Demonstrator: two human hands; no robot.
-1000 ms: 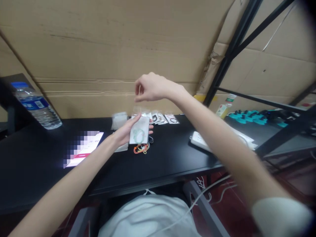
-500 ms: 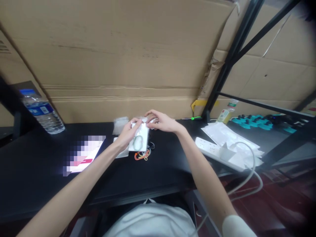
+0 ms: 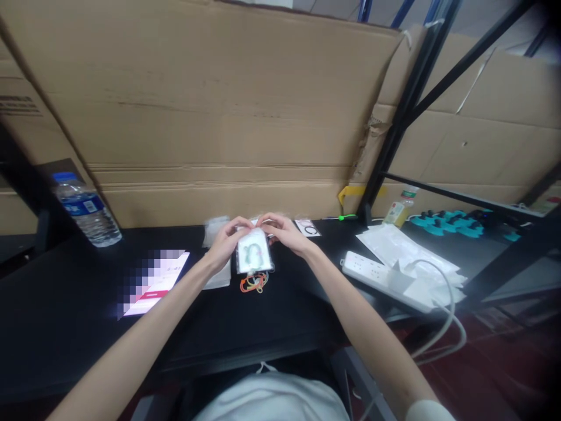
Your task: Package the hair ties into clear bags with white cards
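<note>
My left hand point(image 3: 225, 243) and my right hand point(image 3: 283, 232) both pinch the top of a small clear packet point(image 3: 253, 256) with a white card and a green band inside. The packet hangs upright just above the black table point(image 3: 65, 316). Below it lie orange and yellow elastic bands point(image 3: 253, 282). Behind my hands rest more small packets, one with a black band point(image 3: 308, 228), and a blurred stack of clear bags point(image 3: 214, 227).
A water bottle point(image 3: 85, 210) stands at the back left and a white-pink card point(image 3: 153, 279) lies left of my hands. A white power strip point(image 3: 381, 278) with cable and white bags point(image 3: 403, 248) lie at right. Cardboard sheets and a black rack frame stand behind.
My right hand came down from the air to the packet held in my left hand; both hands now grip its top edge, and the packet is held more upright.
</note>
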